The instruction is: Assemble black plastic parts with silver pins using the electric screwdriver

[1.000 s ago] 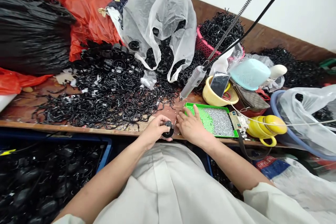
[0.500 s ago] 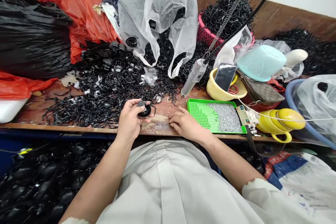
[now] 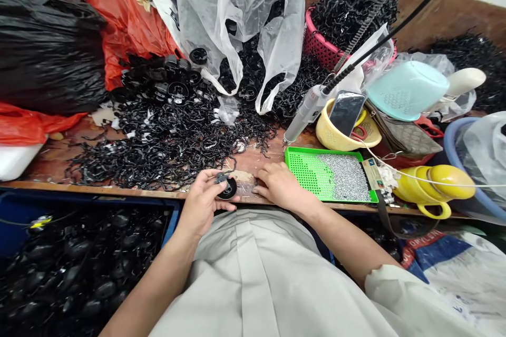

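Note:
My left hand (image 3: 203,201) grips a small round black plastic part (image 3: 228,188) at the near edge of the wooden bench (image 3: 59,164). My right hand (image 3: 279,185) rests palm down on the bench just right of it, fingertips among tiny loose metal pins; whether it pinches one I cannot tell. A green perforated tray (image 3: 306,171), half covered with small silver screws (image 3: 343,176), lies right beside the right hand. A grey electric screwdriver (image 3: 304,114) hangs on a cable above the tray.
A heap of black plastic clips (image 3: 158,142) covers the bench's middle. Behind stand a clear bag (image 3: 241,16), orange bags (image 3: 130,26), a black bag (image 3: 47,52), a pink basket (image 3: 322,50). A yellow bowl with a phone (image 3: 346,116), yellow jug (image 3: 435,184), blue crate of black parts (image 3: 79,268).
My left hand carried the black part out to the left over the clip heap, then brought it back near the bench edge. The right hand stayed on the bench by the tray.

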`<state>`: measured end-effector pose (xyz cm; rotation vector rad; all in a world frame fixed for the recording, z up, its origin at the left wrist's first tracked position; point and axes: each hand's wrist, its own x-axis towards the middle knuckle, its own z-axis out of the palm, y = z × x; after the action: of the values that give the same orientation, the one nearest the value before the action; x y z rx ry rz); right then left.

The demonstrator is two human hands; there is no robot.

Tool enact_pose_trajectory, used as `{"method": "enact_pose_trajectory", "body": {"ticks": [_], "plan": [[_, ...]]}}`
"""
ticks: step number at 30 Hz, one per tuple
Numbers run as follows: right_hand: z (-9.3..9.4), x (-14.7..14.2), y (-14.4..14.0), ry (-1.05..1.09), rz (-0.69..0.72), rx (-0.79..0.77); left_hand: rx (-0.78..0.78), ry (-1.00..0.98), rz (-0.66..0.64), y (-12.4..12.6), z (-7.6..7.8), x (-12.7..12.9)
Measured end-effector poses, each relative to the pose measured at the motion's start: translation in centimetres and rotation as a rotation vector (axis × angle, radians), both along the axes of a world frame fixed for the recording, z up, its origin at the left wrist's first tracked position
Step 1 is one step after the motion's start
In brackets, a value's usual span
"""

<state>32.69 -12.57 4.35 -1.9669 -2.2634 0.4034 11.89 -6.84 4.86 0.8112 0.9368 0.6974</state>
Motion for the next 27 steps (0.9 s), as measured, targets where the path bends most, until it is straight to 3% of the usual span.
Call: {"method": "enact_pose_trajectory", "body": {"ticks": [3,5,9,14,20,23,27], "plan": [[0.1,-0.2,0.1,0.057,-0.015,0.023,0.074,0.072,-0.044,0.0,-0.4,0.6],[0.5,-0.3,0.0,0.21,-0.025,0.095,0.127,0.098,-0.062,0.0,-0.5,0.9],[1.4,-1.1,0.3,0.427,0.068,0.236,0.226,0.119,-0.132,-0.1,-0.3,1.0],[1.0,-3.4,0.2,0.448,0.146,0.298,0.149,0.028,-0.189,-0.5,0.3,0.4],[1.0,-3.9,1.9,0.607,0.151,0.165,0.1,0.097,-0.119,-0.6,-0.5,-1.3],[1.2,-3.4,5.4,0.44,-0.018,0.088,0.141,0.17,-0.118,-0.7,-0.5,-1.9],[1.3,-4.2,9.4,0.036,-0.055,-0.058,0.188,0.238,-0.094,-0.9,-0.2,-2.1]]}}
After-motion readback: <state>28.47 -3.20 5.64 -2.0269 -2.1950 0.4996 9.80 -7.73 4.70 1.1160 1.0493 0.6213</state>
